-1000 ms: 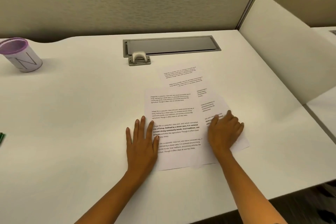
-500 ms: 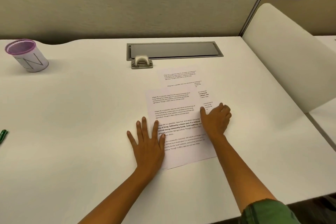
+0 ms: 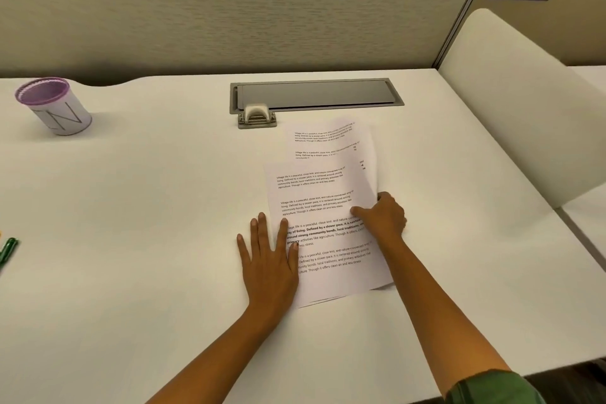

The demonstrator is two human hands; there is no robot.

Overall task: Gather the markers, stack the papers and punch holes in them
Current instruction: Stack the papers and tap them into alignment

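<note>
Printed white papers [image 3: 314,193] lie overlapped in the middle of the white desk [image 3: 147,207]; one sheet sticks out toward the far side. My left hand [image 3: 269,256] rests flat with spread fingers on the stack's left edge. My right hand [image 3: 383,216] grips the right edge, thumb on top, where the sheets lift a little. A small beige hole punch [image 3: 256,115] stands just beyond the papers. A green marker [image 3: 7,251] shows at the far left edge.
A purple-rimmed white cup [image 3: 54,106] stands at the back left. A grey cable hatch [image 3: 316,95] is set into the desk behind the punch. A beige partition wall [image 3: 229,20] runs along the back, and a cream divider [image 3: 518,102] rises on the right.
My right hand has slid the right-hand sheets leftward under the top page, so the spread has narrowed into one pile. My left hand stayed flat on the left edge.
</note>
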